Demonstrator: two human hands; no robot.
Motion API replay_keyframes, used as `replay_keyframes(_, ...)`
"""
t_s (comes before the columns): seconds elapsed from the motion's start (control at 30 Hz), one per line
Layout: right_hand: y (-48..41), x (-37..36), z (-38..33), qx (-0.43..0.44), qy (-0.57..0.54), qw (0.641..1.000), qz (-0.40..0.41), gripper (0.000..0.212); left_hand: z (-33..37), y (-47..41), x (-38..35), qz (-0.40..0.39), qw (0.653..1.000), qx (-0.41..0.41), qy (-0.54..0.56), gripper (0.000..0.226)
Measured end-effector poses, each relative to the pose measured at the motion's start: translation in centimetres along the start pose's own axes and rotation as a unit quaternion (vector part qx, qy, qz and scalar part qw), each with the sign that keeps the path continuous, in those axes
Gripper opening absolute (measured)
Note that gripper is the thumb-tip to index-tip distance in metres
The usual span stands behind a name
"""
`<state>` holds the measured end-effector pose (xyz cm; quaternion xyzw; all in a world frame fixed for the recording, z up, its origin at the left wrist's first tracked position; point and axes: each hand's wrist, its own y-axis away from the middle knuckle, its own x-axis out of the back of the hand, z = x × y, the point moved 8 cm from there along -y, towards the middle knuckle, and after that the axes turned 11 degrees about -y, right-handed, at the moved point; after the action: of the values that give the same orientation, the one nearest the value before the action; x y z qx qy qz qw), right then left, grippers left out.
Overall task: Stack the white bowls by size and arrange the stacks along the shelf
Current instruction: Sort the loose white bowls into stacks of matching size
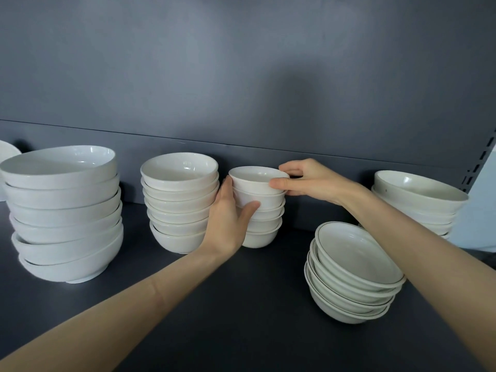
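Shelf (241, 318): left hand (228, 218), right hand (306, 181) round stack (261, 238)

Before you, the stack of large round ceramic bowls (64, 210) is plain glossy white; so are the stack of medium ceramic bowls (179, 205) and the stack of small ceramic bowls (268, 224). The near stack of shallow ceramic bowls (354, 272) is off-white, a thin dark line round each rim. The flat metal shelf (241, 304) is dark grey, its back panel (241, 63) slate blue-grey.
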<state>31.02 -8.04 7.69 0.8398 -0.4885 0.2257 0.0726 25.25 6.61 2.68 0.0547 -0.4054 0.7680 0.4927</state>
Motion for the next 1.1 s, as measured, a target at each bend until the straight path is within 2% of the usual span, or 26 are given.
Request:
replay_keyframes(0.13,0.5,-0.1,-0.4,0.011,0.035,0.999,0.005,0.049,0.2,0.2,0.2,-0.008,1.0,0.013,0.001,0.065)
replay_keyframes(0.3,1.0,0.1,-0.9,0.002,0.082,0.996,0.02,0.053,0.8,0.2,0.5,-0.026,0.999,0.003,-0.042,0.062)
replay_keyframes(0.43,2.0,0.3,-1.7,-0.018,0.178,0.983,0.037,0.064,1.5,0.7,1.0,-0.089,0.989,0.005,-0.119,0.057)
replay_keyframes(0.57,3.8,0.2,-4.2,0.005,0.297,0.953,0.054,0.044,3.3,1.6,3.1,-0.135,0.973,-0.006,-0.187,0.038)
replay_keyframes(0.73,6.5,-1.3,-8.5,0.068,0.354,0.929,0.082,0.047,6.9,2.7,8.7,-0.091,0.955,-0.077,-0.271,0.025)
replay_keyframes(0.93,8.5,-5.9,-14.8,0.142,0.39,0.903,0.108,0.049,9.0,3.7,17.3,-0.022,0.916,-0.124,-0.382,0.037)
replay_keyframes(1.1,9.1,-12.6,-20.4,0.183,0.397,0.891,0.119,0.048,7.0,4.9,26.3,0.018,0.89,-0.122,-0.439,0.046)
